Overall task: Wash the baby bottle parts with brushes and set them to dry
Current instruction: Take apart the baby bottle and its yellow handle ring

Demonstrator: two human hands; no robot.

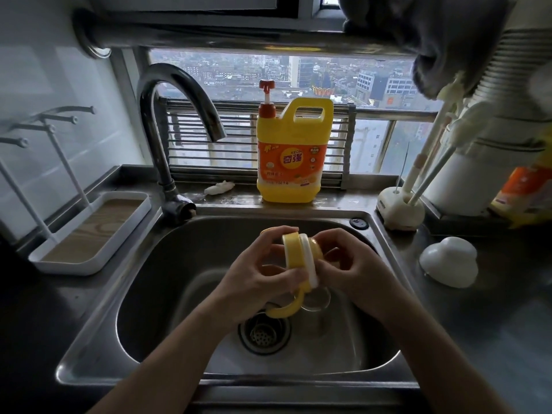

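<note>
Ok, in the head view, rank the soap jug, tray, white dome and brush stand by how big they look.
1. The soap jug and tray look about alike, so they are not ranked.
2. Next is the white dome.
3. The brush stand looks slightly smaller, though wide-angle edge stretch makes that unsure.

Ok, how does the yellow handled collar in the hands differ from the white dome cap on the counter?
The yellow handled collar carries a white ring; the white dome cap is all white. The collar is held tilted over the sink by the left hand and right hand; the cap sits dome up on the counter, untouched. The collar has a loop handle; the cap has none. Both look plastic.
</note>
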